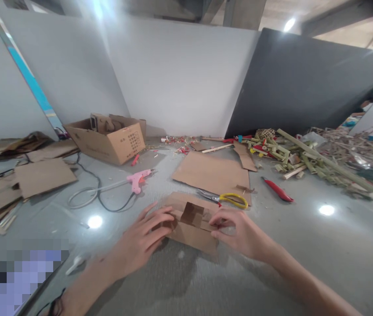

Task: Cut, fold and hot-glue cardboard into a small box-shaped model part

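Observation:
A small folded cardboard piece [188,233] with a square opening in its middle lies in front of me, its flaps partly spread. Stretched fingers of my left hand [150,230] rest along its left side; the thumb is hidden. At the right side, my right hand [235,230] pinches the edge of the cardboard beside the opening between thumb and fingers. Just behind the piece are yellow-handled scissors [234,200], lying on a larger flat cardboard sheet [211,171].
A pink glue gun [137,181] with its cord lies to the left, in front of an open cardboard box [107,142]. On the right are a red utility knife [277,189] and a heap of cut bamboo [311,164]. Flat cardboard scraps [46,177] lie far left.

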The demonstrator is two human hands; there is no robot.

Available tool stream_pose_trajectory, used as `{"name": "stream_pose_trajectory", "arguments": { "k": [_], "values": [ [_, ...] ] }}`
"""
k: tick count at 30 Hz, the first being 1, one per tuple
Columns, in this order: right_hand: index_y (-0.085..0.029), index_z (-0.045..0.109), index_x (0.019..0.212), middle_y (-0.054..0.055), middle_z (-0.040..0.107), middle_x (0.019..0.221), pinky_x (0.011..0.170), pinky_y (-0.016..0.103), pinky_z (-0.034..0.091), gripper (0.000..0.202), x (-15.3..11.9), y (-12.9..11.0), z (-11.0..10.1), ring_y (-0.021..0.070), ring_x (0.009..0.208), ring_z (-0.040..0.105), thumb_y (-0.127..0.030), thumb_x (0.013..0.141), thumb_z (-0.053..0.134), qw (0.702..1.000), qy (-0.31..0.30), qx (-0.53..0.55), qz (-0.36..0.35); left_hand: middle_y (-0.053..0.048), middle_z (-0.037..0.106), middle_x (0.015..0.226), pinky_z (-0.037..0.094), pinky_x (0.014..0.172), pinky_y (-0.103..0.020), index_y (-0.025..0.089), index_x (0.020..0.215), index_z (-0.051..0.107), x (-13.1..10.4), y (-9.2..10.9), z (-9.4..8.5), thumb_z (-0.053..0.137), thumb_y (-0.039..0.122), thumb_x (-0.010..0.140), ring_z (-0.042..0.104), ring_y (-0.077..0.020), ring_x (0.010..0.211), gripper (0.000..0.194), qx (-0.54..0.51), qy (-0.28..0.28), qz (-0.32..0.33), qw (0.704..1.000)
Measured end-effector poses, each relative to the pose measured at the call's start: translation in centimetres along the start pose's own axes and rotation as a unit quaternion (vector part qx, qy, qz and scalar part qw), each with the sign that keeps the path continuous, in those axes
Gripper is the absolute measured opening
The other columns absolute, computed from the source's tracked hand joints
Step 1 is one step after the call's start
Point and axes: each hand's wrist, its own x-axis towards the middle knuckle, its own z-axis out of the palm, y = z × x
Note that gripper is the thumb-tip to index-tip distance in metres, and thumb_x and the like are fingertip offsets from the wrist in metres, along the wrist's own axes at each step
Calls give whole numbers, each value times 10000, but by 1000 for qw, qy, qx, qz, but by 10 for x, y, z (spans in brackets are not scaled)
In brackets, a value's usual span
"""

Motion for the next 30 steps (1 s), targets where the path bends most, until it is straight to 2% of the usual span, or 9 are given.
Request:
{"name": "stream_pose_trajectory", "arguments": {
  "k": [10, 17, 24, 30],
  "values": [
    [-218, 704, 858, 34, 694, 918, 878, 357, 623, 62, 1, -2, -5, 176, 866, 692, -165, 832, 684, 1000, 15, 21, -8, -74, 681, 1266, 256, 1268, -491, 197, 1111, 641, 3, 2, -4, 490, -16, 938, 511, -206, 1392, 313, -4, 18, 10, 1000],
    [-213, 700, 855, 40, 701, 918, 893, 379, 622, 45, 1, -3, -4, 180, 855, 694, -181, 826, 687, 1000, 13, 25, -3, -76, 675, 1282, 230, 1273, -480, 187, 1122, 638, 1, 0, -3, 485, -12, 954, 470, -200, 1425, 302, 7, 8, 12, 1000],
    [-214, 704, 852, 40, 707, 921, 874, 362, 624, 42, 1, -5, -4, 178, 858, 699, -191, 847, 669, 999, 16, 28, 0, -68, 687, 1268, 271, 1261, -471, 191, 1093, 647, 3, 0, -6, 487, 2, 958, 501, -199, 1398, 282, -3, 8, 5, 1000],
    [-224, 703, 891, 41, 713, 960, 897, 371, 609, 55, 0, -2, -3, 182, 886, 699, -188, 858, 678, 1000, 4, 9, -9, -73, 679, 1285, 228, 1270, -480, 191, 1122, 636, 0, -2, -4, 491, -14, 946, 488, -204, 1405, 307, -3, 12, 2, 1000]
  ]
}}
